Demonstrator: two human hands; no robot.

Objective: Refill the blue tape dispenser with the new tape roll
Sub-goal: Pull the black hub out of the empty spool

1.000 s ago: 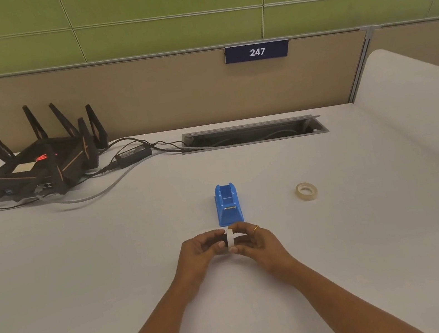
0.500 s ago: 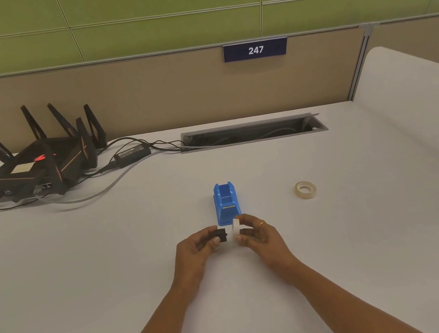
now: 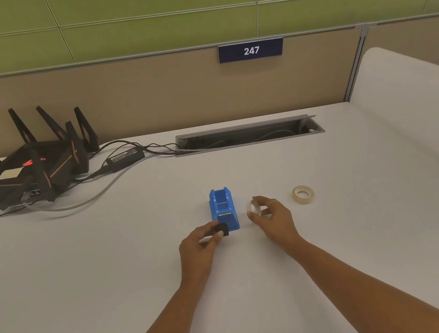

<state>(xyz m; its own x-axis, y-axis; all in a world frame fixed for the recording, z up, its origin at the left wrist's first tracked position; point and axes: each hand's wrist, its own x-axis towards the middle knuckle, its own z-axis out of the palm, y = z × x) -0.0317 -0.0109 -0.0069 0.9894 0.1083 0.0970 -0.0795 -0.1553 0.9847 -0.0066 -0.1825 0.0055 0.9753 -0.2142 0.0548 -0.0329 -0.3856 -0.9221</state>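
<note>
The blue tape dispenser [image 3: 223, 209] stands on the white desk with its roll bay empty. My left hand [image 3: 201, 243] pinches a small black spindle [image 3: 223, 229] just in front of the dispenser's near left corner. To the right of the dispenser, my right hand [image 3: 273, 220] holds a white empty tape core ring [image 3: 252, 209] between thumb and fingers. The new tape roll [image 3: 303, 194], cream coloured, lies flat on the desk further right, apart from both hands.
A black router [image 3: 29, 173] with several antennas, a power brick [image 3: 125, 156] and trailing cables sit at the back left. An open cable slot [image 3: 247, 134] lies in the desk behind the dispenser. A beige partition with a "247" sign closes the back.
The hands, which held spindle and white ring together, have pulled apart. The right hand has carried the ring off to the right of the dispenser; the left keeps the black spindle.
</note>
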